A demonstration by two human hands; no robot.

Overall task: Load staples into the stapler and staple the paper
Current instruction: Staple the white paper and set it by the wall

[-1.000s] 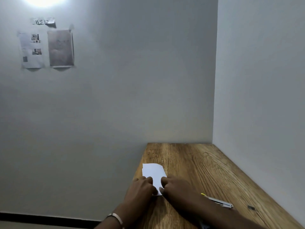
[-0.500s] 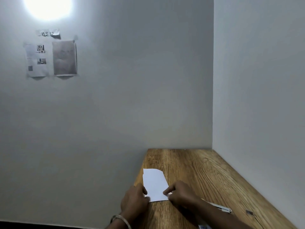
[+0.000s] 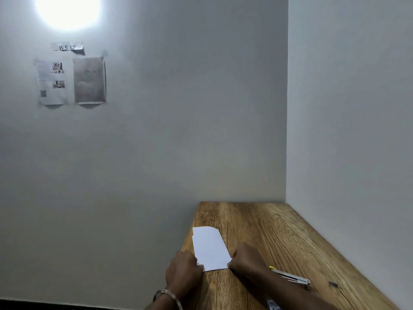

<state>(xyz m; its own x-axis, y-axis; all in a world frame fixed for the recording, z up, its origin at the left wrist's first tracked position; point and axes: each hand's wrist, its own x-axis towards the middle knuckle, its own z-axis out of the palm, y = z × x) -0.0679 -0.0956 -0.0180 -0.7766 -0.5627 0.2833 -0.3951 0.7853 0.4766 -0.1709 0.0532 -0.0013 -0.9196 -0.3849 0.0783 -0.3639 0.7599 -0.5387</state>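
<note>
A folded white paper [image 3: 210, 248] lies on the wooden table [image 3: 268, 233] near its left edge. My left hand [image 3: 183, 272] holds the paper's near left corner with curled fingers. My right hand [image 3: 247, 257] pinches the near right corner. To the right of my right forearm lies the stapler [image 3: 290, 276], opened out flat, metallic with a yellow tip. A small dark strip of staples [image 3: 333, 284] rests further right on the table.
The table sits in a corner, with a grey wall at the back and another along its right side. Printed sheets [image 3: 70, 82] are taped to the back wall at upper left under a bright light. A small printed box [image 3: 272, 306] shows at the bottom edge.
Both hands slid apart from the middle of the paper's near edge out to its two corners. The view tilted down a little.
</note>
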